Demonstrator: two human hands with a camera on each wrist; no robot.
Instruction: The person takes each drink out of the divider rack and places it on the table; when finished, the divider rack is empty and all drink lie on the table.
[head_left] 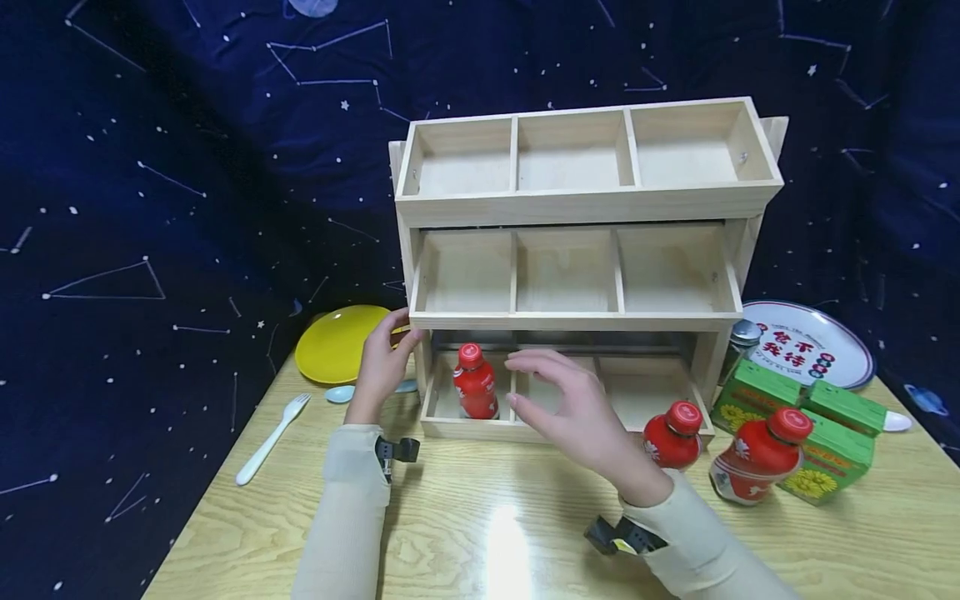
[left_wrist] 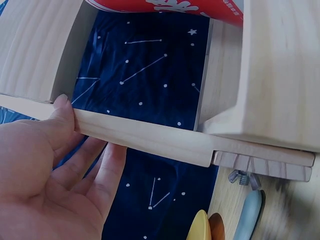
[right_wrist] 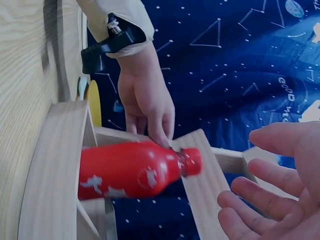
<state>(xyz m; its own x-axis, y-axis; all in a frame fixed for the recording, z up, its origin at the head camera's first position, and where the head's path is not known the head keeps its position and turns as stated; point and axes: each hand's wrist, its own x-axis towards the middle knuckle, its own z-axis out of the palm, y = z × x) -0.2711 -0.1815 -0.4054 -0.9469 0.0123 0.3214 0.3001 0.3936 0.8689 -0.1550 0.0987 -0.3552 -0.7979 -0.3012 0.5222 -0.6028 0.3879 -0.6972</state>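
Observation:
A pale wooden three-tier rack (head_left: 577,322) stands on the table, each tier split into three compartments. One red bottle (head_left: 476,385) stands upright in the bottom tier's left compartment. My left hand (head_left: 384,365) holds the rack's left side post; in the left wrist view its thumb and fingers lie on either side of the wooden rail (left_wrist: 145,135). To the right of the bottle, my right hand (head_left: 573,408) is held in the air with thumb and fingers spread. The right wrist view shows a gap between those fingertips and the bottle's red cap (right_wrist: 192,162).
Two more red bottles, one nearer (head_left: 757,460) and one by the rack (head_left: 672,438), stand at the right beside green boxes (head_left: 828,454), a glass shaker (head_left: 742,335) and a white plate (head_left: 843,350). At left are a yellow plate (head_left: 337,346), a fork (head_left: 272,439) and a blue spoon (head_left: 340,394).

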